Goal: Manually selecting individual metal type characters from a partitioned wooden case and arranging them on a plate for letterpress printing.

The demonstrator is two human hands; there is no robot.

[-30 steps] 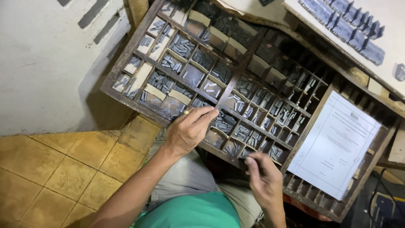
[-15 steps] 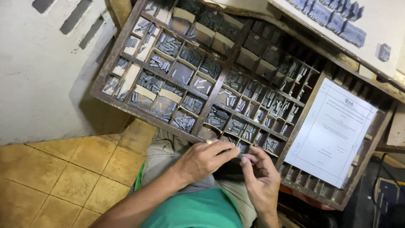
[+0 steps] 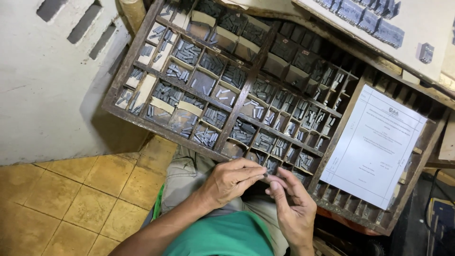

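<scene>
Grey metal, small and narrow, the type piece (image 3: 265,176) is sitting pinched at the fingertips of the left hand (image 3: 231,180), just below the near rail of the wooden type case (image 3: 142,121) and over the person's lap. The left fingers are closing on it in a fine grasp, while the right hand (image 3: 293,205) is meeting them from the other side, its fingers curling loosely with the thumb raised; whether that hand is holding anything of its own is hidden (the palm is turning away from the camera). The case is lying tilted, dark and worn, its many small compartments holding heaps of similar grey pieces, some lined with pale card. Resting on the case's right end, a white printed sheet (image 3: 374,144) is covering several compartments, rectangular, with a small emblem at its top and lines of dark text too fine to make out. Beyond the case's far edge, a pale board (image 3: 426,21) is carrying a row of larger grey blocks (image 3: 365,14). To the left of the case a whitewashed wall (image 3: 42,80) is showing slotted openings, and below it yellow floor tiles (image 3: 57,199) are running under the case's near left corner.
</scene>
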